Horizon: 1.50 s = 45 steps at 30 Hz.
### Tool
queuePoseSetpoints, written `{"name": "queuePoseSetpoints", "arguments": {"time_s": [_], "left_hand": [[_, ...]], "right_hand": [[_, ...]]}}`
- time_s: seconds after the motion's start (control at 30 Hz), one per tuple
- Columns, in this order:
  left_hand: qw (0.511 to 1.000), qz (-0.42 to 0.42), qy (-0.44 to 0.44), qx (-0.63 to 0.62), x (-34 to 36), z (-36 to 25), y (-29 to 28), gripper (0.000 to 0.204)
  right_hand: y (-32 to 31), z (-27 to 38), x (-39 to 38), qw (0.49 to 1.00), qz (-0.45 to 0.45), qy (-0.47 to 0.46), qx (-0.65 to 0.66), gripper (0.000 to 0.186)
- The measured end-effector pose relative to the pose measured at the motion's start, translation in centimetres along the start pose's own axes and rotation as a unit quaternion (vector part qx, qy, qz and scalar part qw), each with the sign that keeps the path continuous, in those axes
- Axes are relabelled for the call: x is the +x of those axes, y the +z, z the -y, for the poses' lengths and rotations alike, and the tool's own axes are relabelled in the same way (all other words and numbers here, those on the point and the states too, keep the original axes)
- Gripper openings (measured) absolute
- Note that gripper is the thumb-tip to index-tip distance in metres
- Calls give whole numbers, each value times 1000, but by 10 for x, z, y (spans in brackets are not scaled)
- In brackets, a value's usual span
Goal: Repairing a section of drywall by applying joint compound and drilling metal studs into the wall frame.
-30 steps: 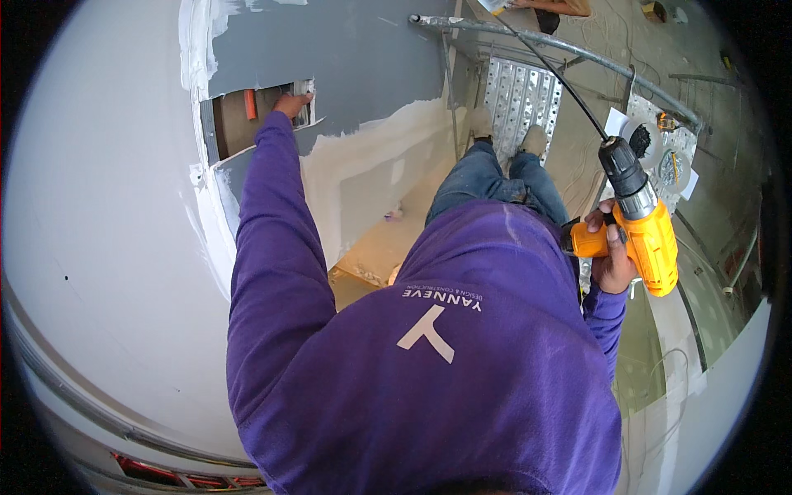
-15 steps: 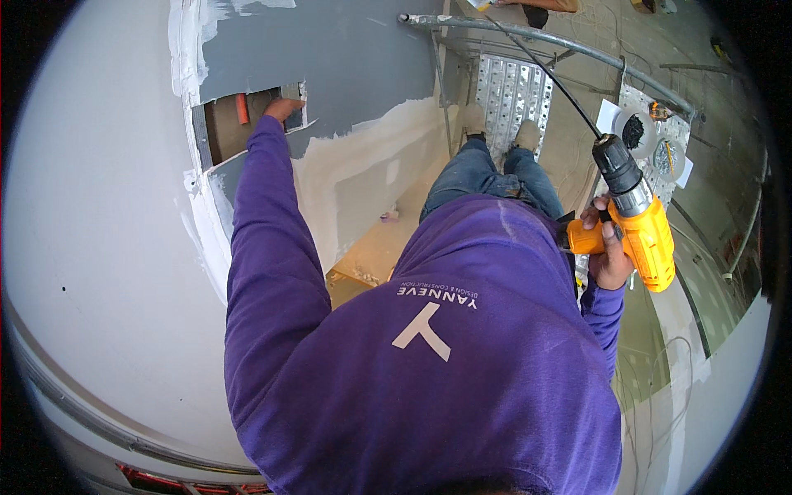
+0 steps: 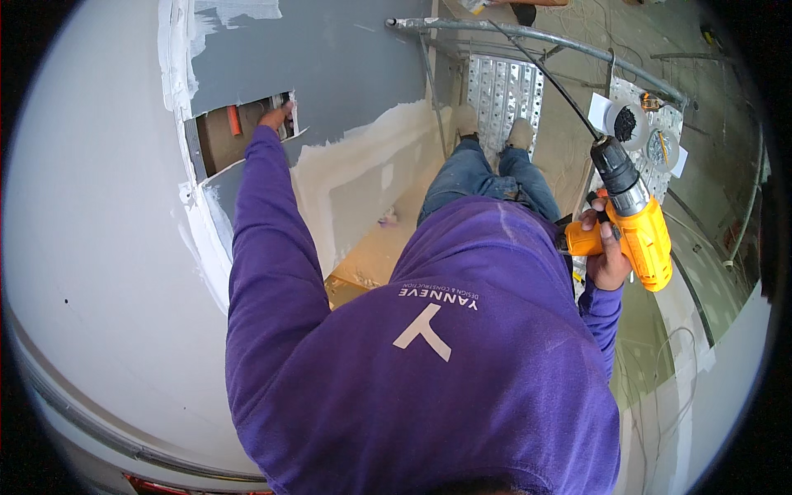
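My left hand [image 3: 275, 117] reaches into a rectangular cut-out in the grey wall board [image 3: 338, 58], at the right side of the opening beside a metal piece; its fingertips are partly hidden, and what they grip is unclear. An orange pipe [image 3: 234, 120] shows inside the cavity. In my right hand [image 3: 604, 243] is a yellow-and-black cordless drill [image 3: 643, 239], held beside my body, with a very long dark bit [image 3: 561, 82] pointing away toward the top of the view.
Galvanised scaffold rails [image 3: 528, 35] border a perforated metal plank [image 3: 487, 82] by my feet. Another plank [image 3: 660, 173] holds paper and two tubs [image 3: 625, 124] of small fixings. A co-worker's arm [image 3: 544, 2] appears at the top. Cables lie on the right.
The surroundings have shifted slightly left and up in the picture. My left hand stays in the opening with a slightly different finger position; the drill stays in my right hand.
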<state>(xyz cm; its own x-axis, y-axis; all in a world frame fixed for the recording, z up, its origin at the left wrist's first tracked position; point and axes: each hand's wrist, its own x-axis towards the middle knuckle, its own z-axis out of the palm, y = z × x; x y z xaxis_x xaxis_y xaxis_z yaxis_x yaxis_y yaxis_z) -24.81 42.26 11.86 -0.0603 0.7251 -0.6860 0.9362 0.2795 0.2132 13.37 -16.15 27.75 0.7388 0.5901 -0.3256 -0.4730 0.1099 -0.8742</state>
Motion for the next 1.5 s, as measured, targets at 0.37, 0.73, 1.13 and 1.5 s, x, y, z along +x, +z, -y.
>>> {"name": "queuePoseSetpoints", "arguments": {"time_s": [0.37,0.73,1.13,1.5], "left_hand": [[990,-61,-6,128,-16,-1,-15,114],[980,-62,33,188,-29,-6,-17,104],[979,-87,39,179,8,43,-47,99],[982,-101,13,158,-3,28,-37,97]], "right_hand": [[-2,-1,1,999,33,19,-8,46],[0,-4,2,999,25,20,-12,48],[7,0,9,999,28,17,19,48],[-3,0,6,1000,23,14,9,48]]}}
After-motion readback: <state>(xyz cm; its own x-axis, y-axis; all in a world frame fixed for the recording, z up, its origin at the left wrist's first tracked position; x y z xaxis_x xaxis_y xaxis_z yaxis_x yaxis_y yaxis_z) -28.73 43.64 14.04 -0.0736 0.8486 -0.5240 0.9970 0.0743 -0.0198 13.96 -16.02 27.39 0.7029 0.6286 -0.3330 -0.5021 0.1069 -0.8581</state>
